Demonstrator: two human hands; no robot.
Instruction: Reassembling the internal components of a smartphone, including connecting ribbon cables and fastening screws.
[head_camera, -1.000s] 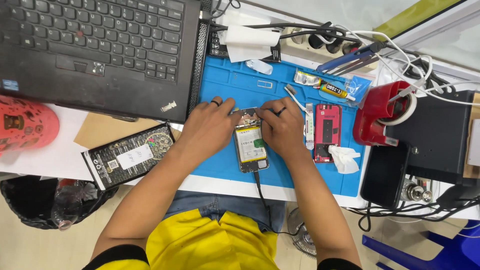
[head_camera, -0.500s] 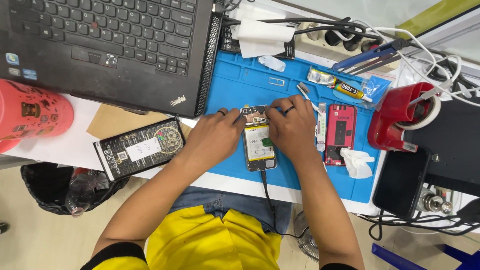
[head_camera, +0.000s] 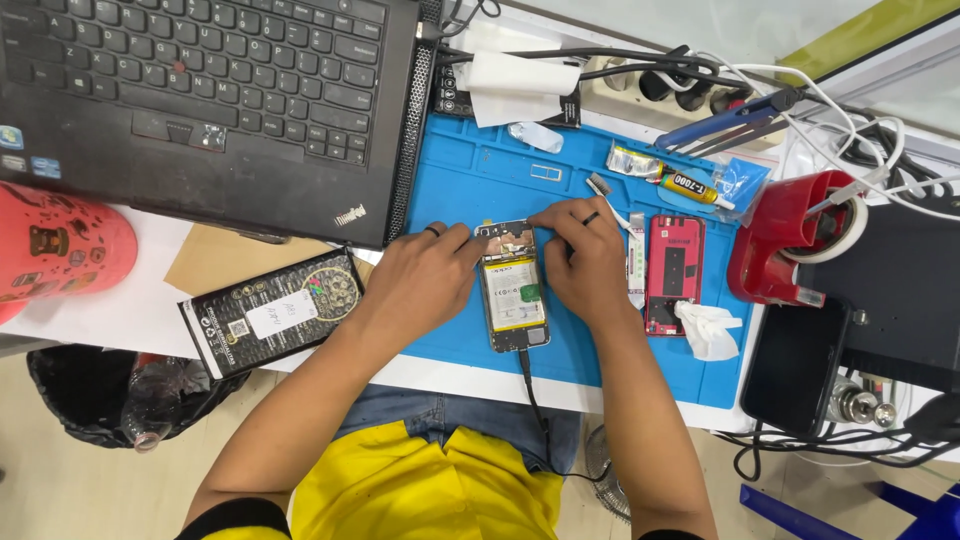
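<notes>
While lying back-open on the blue work mat (head_camera: 470, 180), the opened phone (head_camera: 512, 295) is running its long axis straight away from the person, cable end nearest the body. Both hands are flanking it closely: the left hand (head_camera: 425, 275) is curling against the left edge, fingertips pressing at the upper corner; the right hand (head_camera: 585, 265) is bracing the right edge, its fingers pinching something at the top edge of the board, too small to identify. Neither hand is lifting the phone. Just right of the right hand, a red back cover (head_camera: 675, 275) is lying parallel. Farther off, a glue tube (head_camera: 680, 182) and a laptop (head_camera: 200, 100) are sitting.
</notes>
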